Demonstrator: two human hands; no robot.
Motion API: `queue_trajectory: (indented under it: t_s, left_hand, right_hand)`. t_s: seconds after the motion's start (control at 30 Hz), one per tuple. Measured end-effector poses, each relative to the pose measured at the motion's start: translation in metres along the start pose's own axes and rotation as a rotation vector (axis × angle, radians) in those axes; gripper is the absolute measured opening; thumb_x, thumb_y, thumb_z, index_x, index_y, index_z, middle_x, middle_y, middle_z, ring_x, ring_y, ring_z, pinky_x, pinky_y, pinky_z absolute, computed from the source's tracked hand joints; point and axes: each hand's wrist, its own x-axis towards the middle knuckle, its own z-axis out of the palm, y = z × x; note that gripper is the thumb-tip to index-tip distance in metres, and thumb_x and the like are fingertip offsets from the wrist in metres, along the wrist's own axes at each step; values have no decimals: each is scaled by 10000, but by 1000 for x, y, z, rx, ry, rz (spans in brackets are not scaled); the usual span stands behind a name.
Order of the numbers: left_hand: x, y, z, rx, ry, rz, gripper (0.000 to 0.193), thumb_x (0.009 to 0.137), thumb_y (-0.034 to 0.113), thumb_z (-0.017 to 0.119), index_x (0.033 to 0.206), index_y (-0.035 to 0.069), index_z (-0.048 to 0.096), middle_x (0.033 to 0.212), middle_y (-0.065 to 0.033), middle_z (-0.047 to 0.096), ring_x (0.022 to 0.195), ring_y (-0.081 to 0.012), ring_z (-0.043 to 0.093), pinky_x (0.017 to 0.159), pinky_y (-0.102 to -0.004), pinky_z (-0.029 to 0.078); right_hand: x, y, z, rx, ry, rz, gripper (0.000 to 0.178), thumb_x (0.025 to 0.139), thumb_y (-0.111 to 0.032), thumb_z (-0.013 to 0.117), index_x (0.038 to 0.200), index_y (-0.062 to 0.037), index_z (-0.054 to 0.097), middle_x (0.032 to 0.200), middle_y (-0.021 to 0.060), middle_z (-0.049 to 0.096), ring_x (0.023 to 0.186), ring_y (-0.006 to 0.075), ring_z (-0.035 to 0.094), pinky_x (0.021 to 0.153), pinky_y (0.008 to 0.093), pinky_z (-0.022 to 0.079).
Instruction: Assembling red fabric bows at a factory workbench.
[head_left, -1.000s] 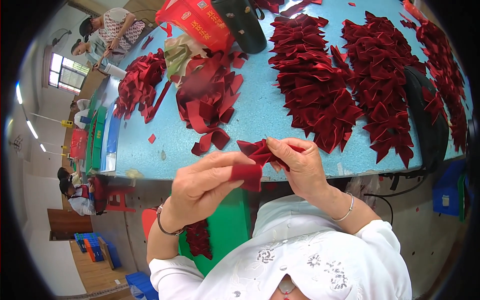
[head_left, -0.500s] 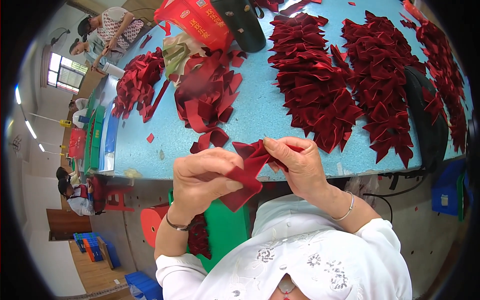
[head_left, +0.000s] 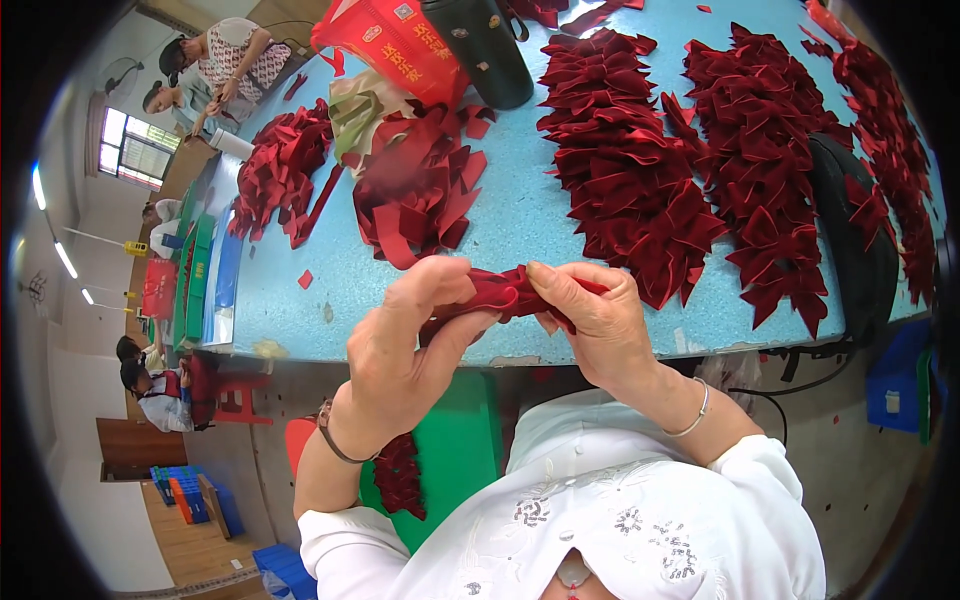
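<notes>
Between my hands, just over the near edge of the table, is a dark red velvet ribbon bow, its loops folded and squeezed together. My left hand pinches the bow's left side between thumb and fingers. At its right end, my right hand grips it with the thumb pressed on top; part of the ribbon is hidden by the fingers. Beyond my left hand lies a loose heap of cut red ribbon strips. Finished-looking bows are stacked in a long row past my right hand.
More rows of bows cover the right of the blue table, beside a black bag. A dark flask and red bag stand at the back. Below is a green surface. Other people work at far left.
My left hand has turned and risen a little, and the ribbon's left part, which hung spread and flat, is now gathered into folds. My right hand keeps its grip.
</notes>
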Motion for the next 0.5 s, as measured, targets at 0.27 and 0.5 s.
queue_trajectory:
  t_s: [0.27,0.5]
  left_hand:
    - [14,-8,-17,211,-354,369,258,705,-76,680,949,-64,595,867,-142,626,696,-260,628,580,-318,515]
    - [15,-14,-15,463,-269,611,262,661,-81,670,912,-72,595,829,-153,622,687,-257,630,568,-318,521]
  right_hand:
    - [3,0,-3,53,23,12,201,880,-178,653,800,3,689,694,37,624,566,79,465,523,229,373]
    - [1,-1,2,65,25,33,201,875,-172,660,783,5,682,684,30,614,566,81,466,524,234,378]
